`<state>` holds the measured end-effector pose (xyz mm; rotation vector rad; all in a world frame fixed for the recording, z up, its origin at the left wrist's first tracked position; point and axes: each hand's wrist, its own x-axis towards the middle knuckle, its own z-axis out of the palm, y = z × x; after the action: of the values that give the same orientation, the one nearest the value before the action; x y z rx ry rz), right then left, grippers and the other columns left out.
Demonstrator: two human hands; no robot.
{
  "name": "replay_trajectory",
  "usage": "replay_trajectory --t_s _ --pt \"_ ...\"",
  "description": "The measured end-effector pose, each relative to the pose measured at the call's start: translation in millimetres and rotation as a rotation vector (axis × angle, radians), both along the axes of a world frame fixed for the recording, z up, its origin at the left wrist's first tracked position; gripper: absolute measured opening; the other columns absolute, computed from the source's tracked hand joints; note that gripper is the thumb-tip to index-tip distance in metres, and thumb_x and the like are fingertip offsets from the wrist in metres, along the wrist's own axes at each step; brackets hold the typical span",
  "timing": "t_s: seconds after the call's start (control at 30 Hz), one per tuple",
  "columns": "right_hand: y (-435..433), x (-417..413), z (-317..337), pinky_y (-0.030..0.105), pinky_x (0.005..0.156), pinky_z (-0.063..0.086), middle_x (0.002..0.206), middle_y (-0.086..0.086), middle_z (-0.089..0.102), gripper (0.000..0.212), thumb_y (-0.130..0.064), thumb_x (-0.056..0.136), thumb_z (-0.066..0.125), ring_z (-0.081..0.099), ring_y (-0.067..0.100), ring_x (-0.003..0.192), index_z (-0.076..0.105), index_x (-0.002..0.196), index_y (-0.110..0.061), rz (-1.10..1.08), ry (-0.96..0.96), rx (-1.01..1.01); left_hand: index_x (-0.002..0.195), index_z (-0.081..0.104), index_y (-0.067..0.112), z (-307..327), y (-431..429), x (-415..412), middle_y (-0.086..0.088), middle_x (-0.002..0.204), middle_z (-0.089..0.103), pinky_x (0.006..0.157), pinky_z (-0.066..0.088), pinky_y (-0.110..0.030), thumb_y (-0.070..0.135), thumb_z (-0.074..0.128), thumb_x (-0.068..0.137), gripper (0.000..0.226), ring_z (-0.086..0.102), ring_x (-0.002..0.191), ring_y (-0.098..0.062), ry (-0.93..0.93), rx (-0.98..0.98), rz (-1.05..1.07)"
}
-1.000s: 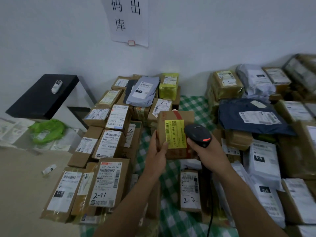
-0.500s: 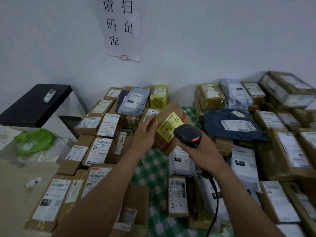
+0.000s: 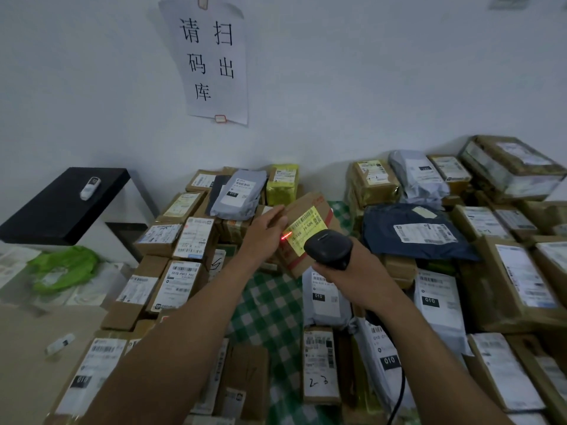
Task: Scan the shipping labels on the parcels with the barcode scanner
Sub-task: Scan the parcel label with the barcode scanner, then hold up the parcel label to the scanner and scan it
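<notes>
So the left hand (image 3: 264, 237) is holding a small cardboard box (image 3: 308, 200) up over the far end of the green checked cloth (image 3: 270, 305). It's gripping the box by its left end, fingers lying along the top edge. I can't really see the thumb. The box is tilting, with its right side higher. It's plain brown card with red tape or print running along its edges, and a bright yellow label (image 3: 306, 227) with black barcodes and "J6-506" printed on it is facing the camera.

The right hand (image 3: 352, 271) is wrapping a full grip round the handle of a black barcode scanner (image 3: 328, 248), fingers curled tight. The scanner head is sitting just in front of the label's lower right corner, over the cloth's far end too. A short red scan line (image 3: 286, 236) is glowing across the label's lower left corner, right by the left hand's knuckles. The scanner's black cable (image 3: 399, 394) is hanging down along the cloth's right edge.

The rest of the surface is basically buried. Brown boxes with white labels are piling up left of the cloth. Right of it there are more boxes, some white bags marked 010 and a big navy bag (image 3: 383, 219). A grey bag (image 3: 239, 194) and a yellow-green parcel (image 3: 282, 187) are lying beyond the cloth's far end, near the wall. A box marked "2-3" (image 3: 320, 366) is lying on the cloth's near right side.
</notes>
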<state>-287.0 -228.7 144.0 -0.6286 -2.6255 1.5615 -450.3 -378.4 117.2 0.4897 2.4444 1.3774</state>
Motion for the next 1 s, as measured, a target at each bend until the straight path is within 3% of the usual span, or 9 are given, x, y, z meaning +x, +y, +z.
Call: replay_trajectory --t_s 0.03,0.13,0.3,0.5,0.67,0.8,0.87,0.93,1.0 --pt "1 -1 0 0.009 0.063 0.041 0.11 -0.011 0.068 0.055 -0.039 0.088 0.081 0.064 0.003 0.096 0.052 0.134 -0.027 0.004 -0.008 0.008 0.155 0.043 0.029 -1 2 -2 0.0 0.154 0.045 0.086 0.038 -0.018 0.036 0.045 0.109 0.046 0.048 0.113 -0.001 0.002 -0.002 -0.006" --pt "1 -3 1 0.014 0.068 0.045 0.117 -0.005 0.069 0.061 -0.042 0.086 0.081 0.066 0.012 0.104 0.051 0.136 -0.026 -0.001 -0.029 0.018 0.154 0.045 0.029 -3 5 -6 -0.001 0.151 0.048 0.084 0.039 -0.02 0.036 0.047 0.109 0.046 0.045 0.115 -0.005 0.012 0.002 -0.016" --pt "6 -6 -2 0.014 0.067 0.044 0.119 -0.005 0.068 0.06 -0.042 0.087 0.081 0.065 0.012 0.104 0.051 0.136 -0.026 -0.021 -0.047 0.013 0.153 0.046 0.029 -7 7 -11 -0.001 0.151 0.05 0.095 0.042 -0.03 0.035 0.048 0.108 0.045 0.047 0.118 -0.007 0.005 -0.009 -0.019" --pt "6 -12 -4 0.013 0.063 0.04 0.116 -0.005 0.068 0.06 -0.043 0.088 0.079 0.064 0.009 0.098 0.049 0.136 -0.026 -0.001 -0.067 0.026 0.156 0.042 0.028 -9 7 -16 -0.002 0.153 0.049 0.095 0.04 -0.028 0.037 0.049 0.108 0.049 0.047 0.121 -0.009 0.009 -0.032 -0.02" --pt "13 -17 -14 0.007 0.054 0.041 0.101 -0.02 0.061 0.048 -0.038 0.09 0.078 0.057 -0.005 0.083 0.048 0.128 -0.033 0.003 -0.059 -0.009 0.155 0.044 0.025 -15 10 -17 -0.002 0.154 0.05 0.1 0.044 -0.03 0.038 0.054 0.106 0.052 0.051 0.127 -0.013 0.0 0.008 0.016" --pt "29 -27 -27 0.012 0.065 0.042 0.105 -0.02 0.063 0.046 -0.044 0.088 0.079 0.059 -0.006 0.091 0.052 0.123 -0.034 -0.07 -0.005 -0.035 0.154 0.045 0.024 -25 24 -26 -0.001 0.153 0.051 0.112 0.044 -0.038 0.039 0.057 0.104 0.054 0.05 0.137 -0.019 -0.036 0.048 0.072" --pt "43 -32 -36 0.019 0.071 0.045 0.105 -0.017 0.068 0.047 -0.05 0.085 0.079 0.064 -0.001 0.095 0.058 0.123 -0.032 -0.119 0.015 -0.052 0.153 0.047 0.023 -33 38 -32 0.001 0.15 0.054 0.108 0.041 -0.032 0.036 0.057 0.105 0.051 0.05 0.137 -0.019 -0.063 0.067 0.098" --pt "56 -36 -45 0.024 0.069 0.046 0.091 -0.016 0.07 0.042 -0.052 0.084 0.079 0.066 0.001 0.083 0.065 0.118 -0.032 -0.161 0.012 -0.064 0.149 0.05 0.021 -45 55 -39 0.0 0.145 0.057 0.106 0.042 -0.031 0.033 0.059 0.104 0.048 0.052 0.136 -0.02 -0.132 0.086 0.121" --pt "68 -38 -54 0.025 0.064 0.046 0.08 -0.015 0.069 0.034 -0.051 0.085 0.078 0.064 0.001 0.072 0.069 0.112 -0.033 -0.191 0.008 -0.082 0.151 0.047 0.02 -62 74 -48 -0.003 0.15 0.055 0.114 0.043 -0.042 0.036 0.064 0.1 0.056 0.051 0.139 -0.025 -0.195 0.084 0.13"
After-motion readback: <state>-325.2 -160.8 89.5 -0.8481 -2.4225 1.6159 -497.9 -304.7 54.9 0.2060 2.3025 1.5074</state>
